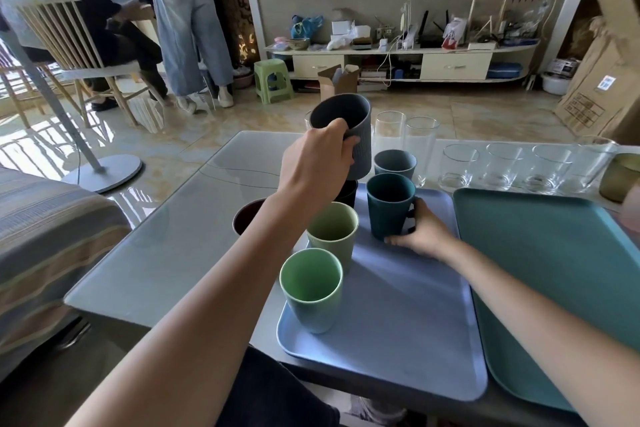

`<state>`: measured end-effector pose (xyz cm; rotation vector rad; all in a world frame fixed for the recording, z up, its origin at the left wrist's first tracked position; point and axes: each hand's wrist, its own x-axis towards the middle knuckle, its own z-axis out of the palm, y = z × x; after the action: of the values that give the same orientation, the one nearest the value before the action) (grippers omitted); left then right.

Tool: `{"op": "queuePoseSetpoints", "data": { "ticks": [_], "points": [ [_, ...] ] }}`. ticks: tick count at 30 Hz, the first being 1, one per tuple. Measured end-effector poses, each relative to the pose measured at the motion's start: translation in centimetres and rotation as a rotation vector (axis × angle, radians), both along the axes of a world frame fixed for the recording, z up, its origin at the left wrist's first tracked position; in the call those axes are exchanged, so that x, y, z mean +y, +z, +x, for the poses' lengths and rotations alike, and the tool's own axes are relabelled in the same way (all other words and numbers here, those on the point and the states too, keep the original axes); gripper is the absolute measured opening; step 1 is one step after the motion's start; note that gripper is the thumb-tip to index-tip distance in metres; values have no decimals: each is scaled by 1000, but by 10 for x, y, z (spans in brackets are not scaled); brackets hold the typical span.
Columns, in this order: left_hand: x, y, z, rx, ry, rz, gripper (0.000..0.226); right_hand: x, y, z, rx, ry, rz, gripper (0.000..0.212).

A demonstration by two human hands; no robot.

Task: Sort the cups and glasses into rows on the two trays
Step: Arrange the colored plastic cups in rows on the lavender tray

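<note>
Both hands are busy, and I see them near the middle of the frame. My left hand [311, 163] is wrapped around a grey cup [343, 135] and holds it up in the air, above the far end of the blue tray [398, 322]. That cup leans: its mouth points up and toward the left of the frame, so its long line runs slanted, not straight up. My right hand [422, 232] curls around the handle side of a dark teal cup [389, 204], which stands straight up on the blue tray with its mouth to the ceiling.

I think the job is only partly done. The teal tray [554, 288] at the right has nothing on it that I can see. On the blue tray, a row has begun along the left side: a mint cup [311, 288] in front and a pale green cup [332, 232] behind it. A small grey-blue cup [394, 163] stands just past the tray. A brown cup [247, 215] waits on the table, left of the tray. The glasses [502, 166] stand on the table too, behind both trays, not yet sorted.
</note>
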<state>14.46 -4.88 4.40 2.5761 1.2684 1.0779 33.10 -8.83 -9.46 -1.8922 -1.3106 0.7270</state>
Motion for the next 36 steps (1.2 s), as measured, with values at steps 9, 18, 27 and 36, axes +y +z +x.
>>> {"op": "queuePoseSetpoints", "data": {
  "ticks": [9, 18, 27, 36],
  "points": [
    [-13, -1, 6, 78, -221, 4, 20, -46, 58, 15, -61, 22, 492, 87],
    [-38, -4, 15, 223, -421, -52, 13, -65, 69, -1, 151, 113, 410, 72],
    [-10, -8, -21, 167, -200, -424, 18, -80, 15, -20, 149, 66, 208, 60],
    [-11, -31, -38, 523, -290, -498, 12, -71, -13, -38, 212, 45, 154, 64]
  ]
}}
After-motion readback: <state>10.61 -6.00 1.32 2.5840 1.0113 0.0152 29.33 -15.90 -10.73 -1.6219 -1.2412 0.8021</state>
